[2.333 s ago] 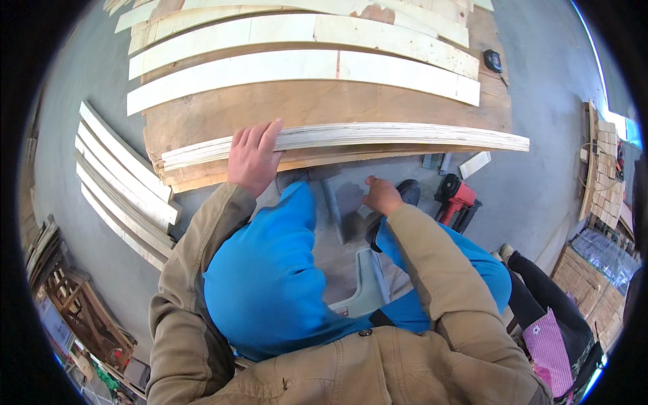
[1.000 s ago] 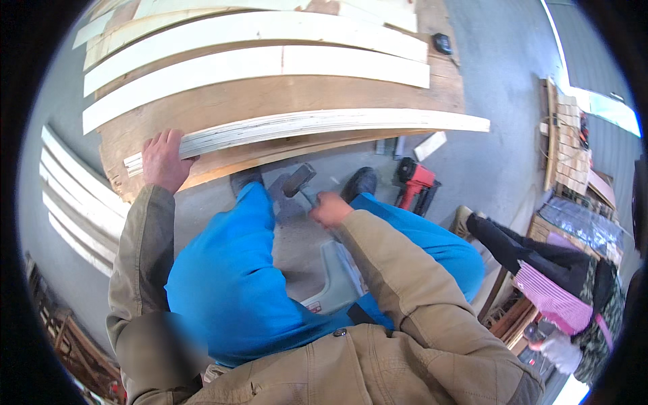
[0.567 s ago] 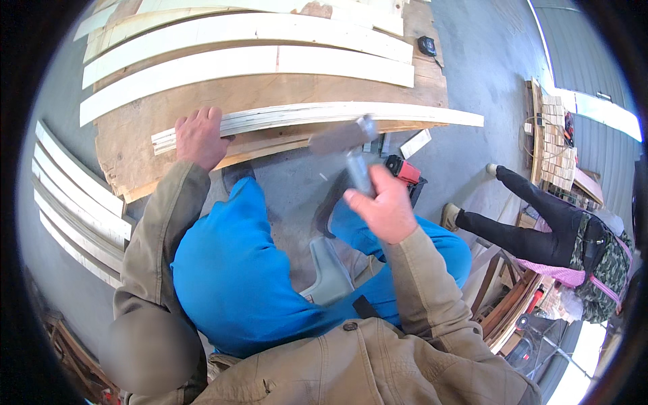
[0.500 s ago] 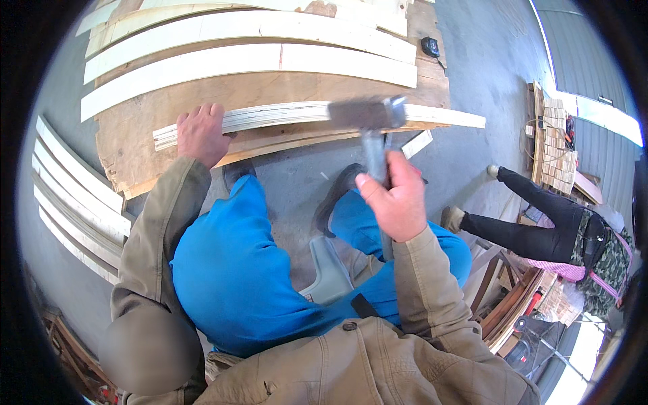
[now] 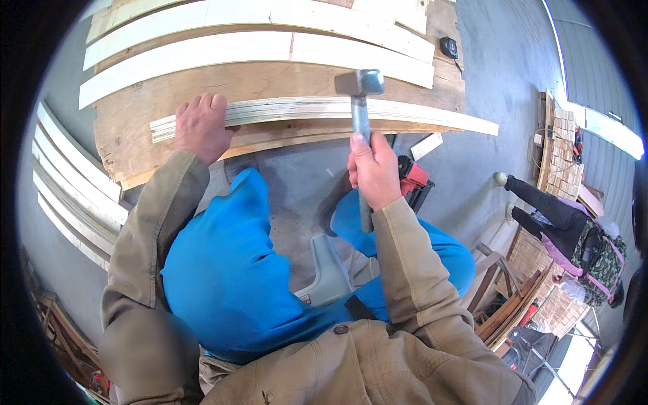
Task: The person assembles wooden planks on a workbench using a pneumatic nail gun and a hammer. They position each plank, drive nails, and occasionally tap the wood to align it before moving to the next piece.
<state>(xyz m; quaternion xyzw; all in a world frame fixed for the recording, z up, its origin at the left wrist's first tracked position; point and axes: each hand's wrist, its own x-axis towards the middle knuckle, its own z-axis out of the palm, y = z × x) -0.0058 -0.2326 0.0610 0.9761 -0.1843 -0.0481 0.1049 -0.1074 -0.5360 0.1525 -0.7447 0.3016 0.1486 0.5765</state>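
Observation:
My left hand (image 5: 202, 128) is closed around the left end of a bundle of thin pale wooden strips (image 5: 297, 109). The bundle lies along the near side of a plywood board (image 5: 138, 94), its right end jutting past the board's edge. A metal hammer (image 5: 360, 118) is upright in my right hand (image 5: 374, 172), fingers wrapped round its grey handle. In the picture its head overlaps the bundle's far edge; whether it touches the wood I cannot tell. Long pale planks (image 5: 196, 55) lie side by side on the board beyond the bundle.
A black tape measure (image 5: 448, 46) sits at the board's right edge. On the floor by my right knee are a red and black nail gun (image 5: 413, 177) and a wood offcut (image 5: 426, 145). Long strips (image 5: 77, 185) lie at left. Another person (image 5: 560, 223) stands right, near stacked wood (image 5: 561, 145).
My right hand and the hammer have moved left, uncovering the nail gun. My left hand keeps its grip on the bundle. The other person's legs have shifted.

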